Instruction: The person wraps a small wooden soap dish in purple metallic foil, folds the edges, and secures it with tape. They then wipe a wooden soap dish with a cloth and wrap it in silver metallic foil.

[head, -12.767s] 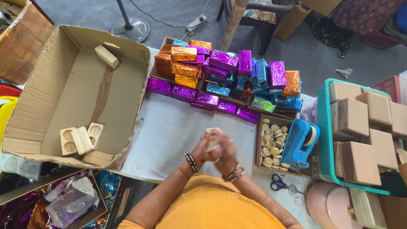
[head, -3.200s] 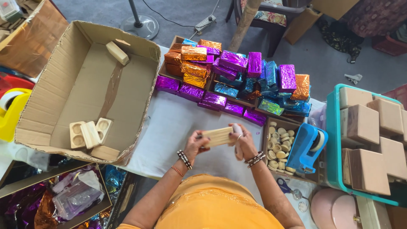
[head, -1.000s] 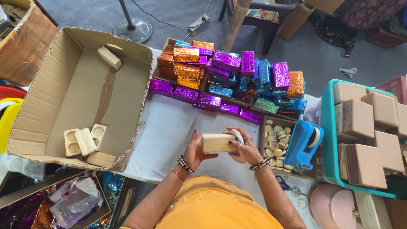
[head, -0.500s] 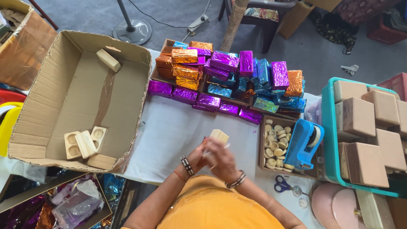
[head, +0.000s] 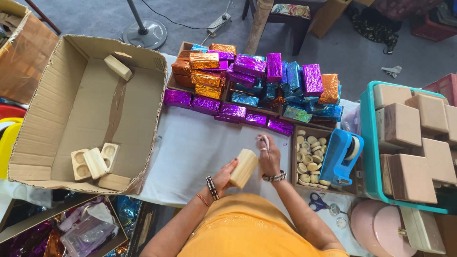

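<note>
While gripped, smooth rectangular wooden block

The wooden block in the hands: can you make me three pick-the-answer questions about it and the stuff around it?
1. Where are the little round wooden discs?
A. in the small tray right of the hands
B. inside the big cardboard box
C. on the floor by the fan

2. What colour is the tape dispenser?
A. red
B. blue
C. yellow

3. How is the pale wooden block held?
A. lying alone on the white cloth
B. in the left hand, with the right hand touching it
C. wrapped in foil

Answers: 1 A, the discs fill the tray beside the dispenser. 2 B, its body is bright blue. 3 B, the left hand's fingers close round its lower end and it is bare wood.
</note>
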